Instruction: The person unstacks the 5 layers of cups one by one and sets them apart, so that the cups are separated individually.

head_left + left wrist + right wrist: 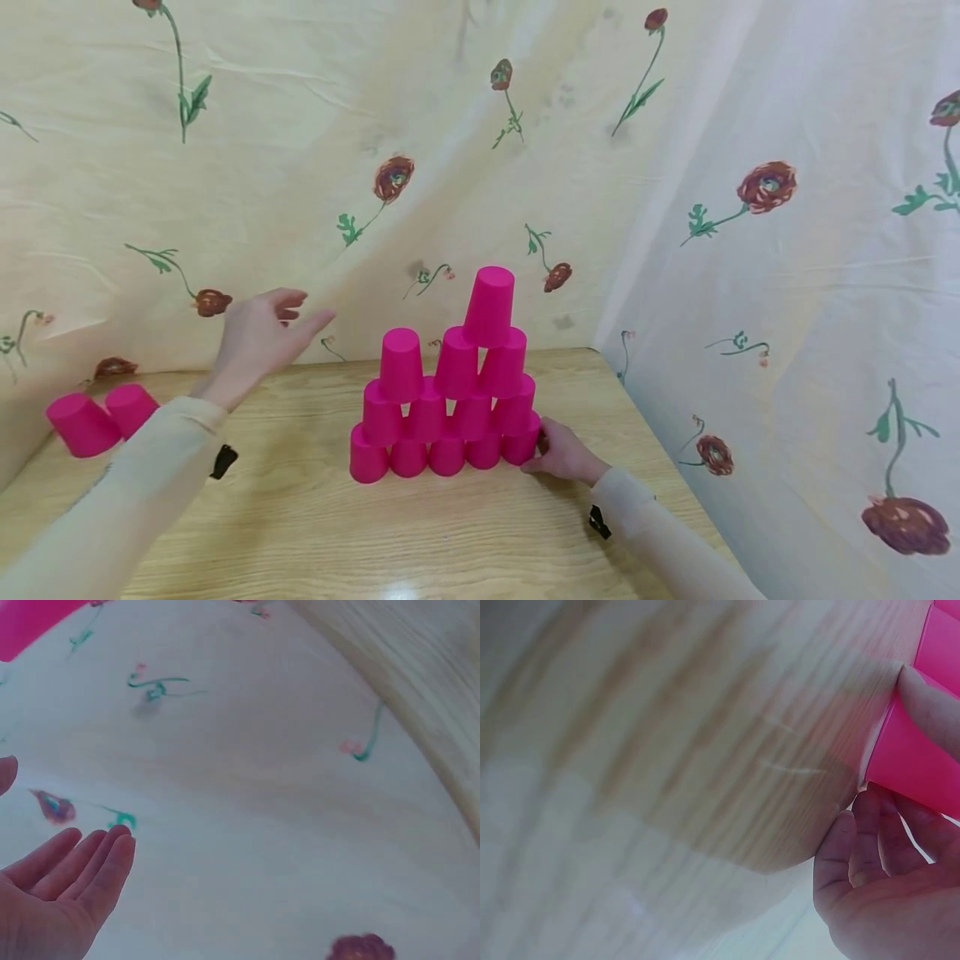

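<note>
Pink cups, turned upside down, stand stacked in a pyramid (pixel 426 412) on the wooden table. At its top, a single cup (pixel 491 304) rests across two cups below. My right hand (pixel 566 454) holds the rightmost cup of the bottom row (pixel 519 442). In the right wrist view the thumb lies on one side of this cup (pixel 911 761) and the fingers are curled at the other. My left hand (pixel 262 337) is raised in the air left of the pyramid, fingers loosely bent and holding nothing. The left wrist view shows that hand (pixel 71 889) with nothing in its grasp.
Two more upside-down pink cups (pixel 84 425) stand at the far left of the table (pixel 450 542), one partly behind the left forearm. A flower-patterned cloth (pixel 300 167) hangs behind the table and along its right side.
</note>
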{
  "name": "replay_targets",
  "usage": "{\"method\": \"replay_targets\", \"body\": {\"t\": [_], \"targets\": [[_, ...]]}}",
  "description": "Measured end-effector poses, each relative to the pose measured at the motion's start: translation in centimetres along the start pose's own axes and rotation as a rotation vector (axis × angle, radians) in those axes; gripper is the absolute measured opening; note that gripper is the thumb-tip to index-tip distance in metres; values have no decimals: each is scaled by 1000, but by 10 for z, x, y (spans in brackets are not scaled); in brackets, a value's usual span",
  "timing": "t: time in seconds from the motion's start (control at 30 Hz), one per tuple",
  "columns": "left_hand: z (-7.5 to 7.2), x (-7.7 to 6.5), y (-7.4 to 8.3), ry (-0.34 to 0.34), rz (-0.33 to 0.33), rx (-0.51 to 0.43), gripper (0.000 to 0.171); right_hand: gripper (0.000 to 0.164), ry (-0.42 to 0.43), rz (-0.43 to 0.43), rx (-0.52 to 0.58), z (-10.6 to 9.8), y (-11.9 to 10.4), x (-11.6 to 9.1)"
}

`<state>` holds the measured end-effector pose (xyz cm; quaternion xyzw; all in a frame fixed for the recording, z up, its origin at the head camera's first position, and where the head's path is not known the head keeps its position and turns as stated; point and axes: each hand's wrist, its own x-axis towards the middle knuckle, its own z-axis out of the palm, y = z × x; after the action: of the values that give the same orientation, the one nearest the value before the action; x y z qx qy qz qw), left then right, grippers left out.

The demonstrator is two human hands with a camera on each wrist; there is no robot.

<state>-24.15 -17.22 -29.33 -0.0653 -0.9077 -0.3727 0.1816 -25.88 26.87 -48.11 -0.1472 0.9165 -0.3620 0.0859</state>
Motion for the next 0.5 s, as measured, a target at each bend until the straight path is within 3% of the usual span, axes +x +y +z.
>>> {"method": "replay_targets", "body": {"t": [0.3,0.5], "targets": [[29,13,45,-55,81,-135,77,58,4,-13,-23,0,0,1],[41,16,72,-143,68,-201,81,57,5,-3,-26,0,0,0]]}}
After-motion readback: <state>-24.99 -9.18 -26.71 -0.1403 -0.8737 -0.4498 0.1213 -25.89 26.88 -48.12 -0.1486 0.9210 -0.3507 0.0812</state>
